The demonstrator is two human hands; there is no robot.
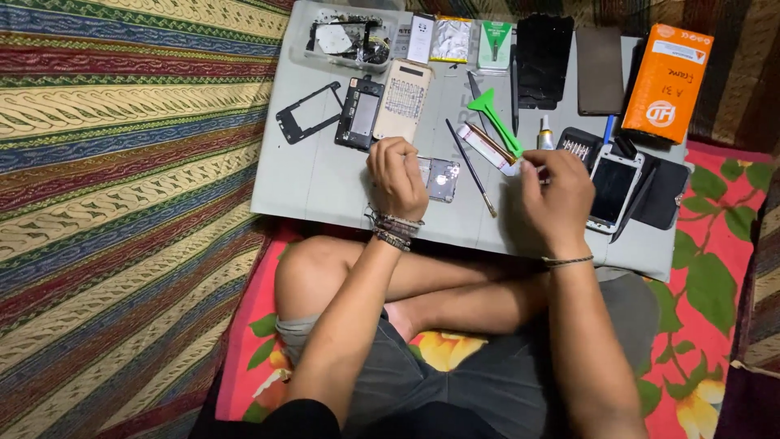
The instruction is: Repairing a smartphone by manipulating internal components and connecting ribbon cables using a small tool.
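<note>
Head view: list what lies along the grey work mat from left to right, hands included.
Black phone frame → opened phone body → beige back cover → left hand → thin black tool → green pry tool → right hand → white-framed phone → orange box.

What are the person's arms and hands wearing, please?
Both forearms are bare, with no sleeves or gloves. The left hand has several stacked beaded bracelets at the wrist. The right hand has one thin cord bracelet.
</note>
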